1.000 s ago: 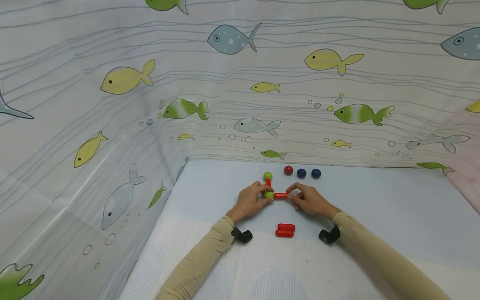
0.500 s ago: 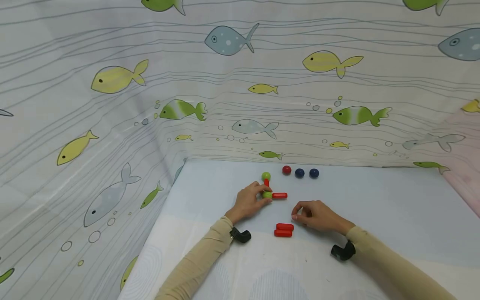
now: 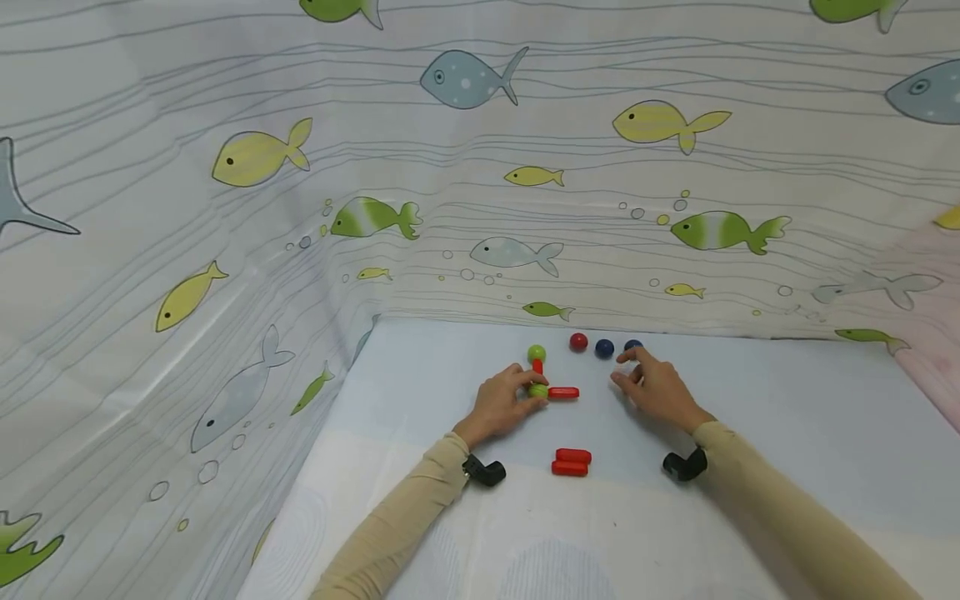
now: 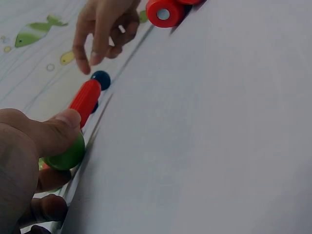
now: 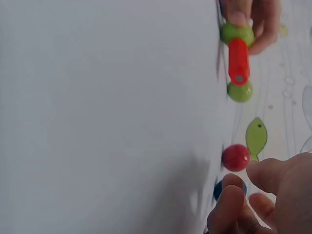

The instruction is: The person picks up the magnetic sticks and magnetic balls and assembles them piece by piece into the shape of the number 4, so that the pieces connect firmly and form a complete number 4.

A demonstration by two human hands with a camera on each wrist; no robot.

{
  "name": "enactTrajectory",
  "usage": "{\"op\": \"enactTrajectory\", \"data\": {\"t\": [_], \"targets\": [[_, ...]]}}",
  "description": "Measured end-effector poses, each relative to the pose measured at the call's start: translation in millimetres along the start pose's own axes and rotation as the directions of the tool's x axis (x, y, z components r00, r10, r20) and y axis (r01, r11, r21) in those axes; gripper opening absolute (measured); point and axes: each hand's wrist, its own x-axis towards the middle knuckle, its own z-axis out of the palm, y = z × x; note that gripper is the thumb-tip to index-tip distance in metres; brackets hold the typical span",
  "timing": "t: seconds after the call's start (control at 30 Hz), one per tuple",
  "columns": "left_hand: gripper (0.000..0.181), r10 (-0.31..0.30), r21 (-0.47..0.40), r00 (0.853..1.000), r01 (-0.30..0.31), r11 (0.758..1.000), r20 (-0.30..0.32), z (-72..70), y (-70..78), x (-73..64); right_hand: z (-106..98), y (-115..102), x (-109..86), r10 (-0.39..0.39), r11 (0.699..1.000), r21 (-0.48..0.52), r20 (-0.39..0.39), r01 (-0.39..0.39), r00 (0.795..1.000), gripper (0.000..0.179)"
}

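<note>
1. The near green ball [image 3: 538,390] sits at the corner of a small L-shaped piece on the counter [image 3: 795,417], left of the blue balls and beyond the loose rods.
2. From it the sideways red rod [image 3: 564,392] points to the right; the left wrist view shows its inner end against the ball.
3. The upright-leg red rod [image 3: 537,366] runs away from the person towards the far green ball [image 3: 536,353] and meets it; its near end is hidden by fingers.
4. The left hand [image 3: 502,407] has its grip closed round the near green ball, thumb on the near side.
5. The right hand [image 3: 660,393] is at the right blue ball [image 3: 633,343], partly covering it. Its grip is loose, thumb and forefinger parted, with nothing held; whether a fingertip touches the ball I cannot tell.
6. Just left of that ball lies the left blue ball [image 3: 604,348], then the red ball [image 3: 578,342], in a row.
7. Nearer the person, two loose red rods [image 3: 572,469] lie side by side.
8. Tan sleeves [image 3: 405,508] cover both arms; behind stands a fish-patterned sheet [image 3: 585,192].
</note>
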Motion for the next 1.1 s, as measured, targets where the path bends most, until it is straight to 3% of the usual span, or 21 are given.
{"op": "enactTrajectory", "data": {"t": [0.17, 0.3, 0.57, 0.8, 1.1], "targets": [[0.031, 0.001, 0.005, 1.000, -0.001, 1.000, -0.002, 2.0, 1.2, 2.4, -7, 1, 22.1, 0.055, 0.998, -0.032, 0.064, -0.053, 0.996, 0.065], [0.032, -0.007, 0.008, 1.000, 0.007, 1.000, 0.007, 2.7, 2.6, 3.6, -6, -2, 34.5, 0.102, 0.992, -0.084, 0.130, -0.092, 0.986, 0.073], [0.031, -0.008, 0.003, 1.000, 0.008, 1.000, 0.006, 2.1, 5.5, 6.5, -1, -3, 47.9, 0.149, 0.978, -0.166, 0.117, -0.129, 0.982, 0.060], [0.031, -0.019, 0.011, 1.000, 0.019, 1.000, 0.008, 1.1, 7.1, 6.5, 0, 2, 51.1, 0.119, 0.981, -0.167, 0.127, -0.097, 0.985, 0.055], [0.030, -0.029, 0.009, 1.000, 0.029, 1.000, -0.008, 1.5, 5.4, 4.9, -2, 7, 39.8, 0.050, 0.998, -0.049, 0.208, -0.041, 0.977, 0.049]]}}
